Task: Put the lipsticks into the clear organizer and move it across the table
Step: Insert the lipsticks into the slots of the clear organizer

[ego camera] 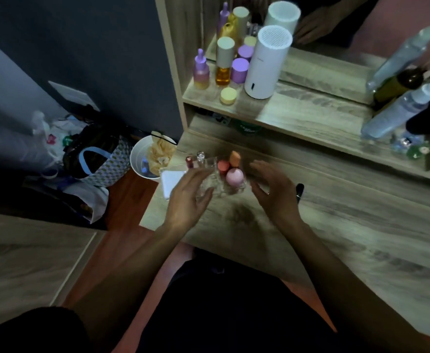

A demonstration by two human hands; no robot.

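Your left hand [191, 197] rests open-fingered against the clear organizer [216, 180] near the table's [336, 225] left edge; your right hand [275, 192] hovers spread just beside it. Likely light, stiff, slick plastic: clasp both side walls low, keeping the lipsticks [189, 162] upright.

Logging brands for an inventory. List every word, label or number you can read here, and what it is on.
None can be read.
White cylinder: small grey mark on its side, too small to read.
Green package under the shelf: white lettering, too blurred to read.
Clear organizer: no print shows.
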